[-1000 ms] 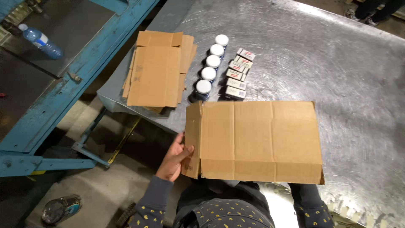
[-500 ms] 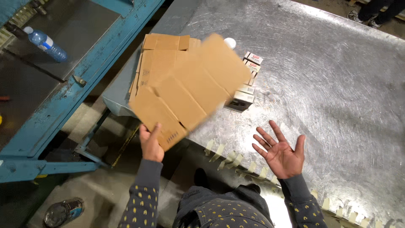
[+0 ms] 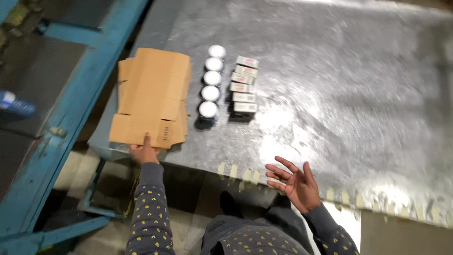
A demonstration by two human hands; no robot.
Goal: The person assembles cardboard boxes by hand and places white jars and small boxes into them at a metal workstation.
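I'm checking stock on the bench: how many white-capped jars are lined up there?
5 white-capped jars, in one column on the metal table, between the flat cardboard stack and the small boxes. None seems hidden.

flat brown cartons (image 3: 153,97) stacked left; white-capped jars (image 3: 211,85) beside; small white boxes (image 3: 243,88) right.

Flattened brown cardboard boxes (image 3: 153,97) lie stacked (flaps unfolded) at the metal table's (image 3: 330,94) left edge.
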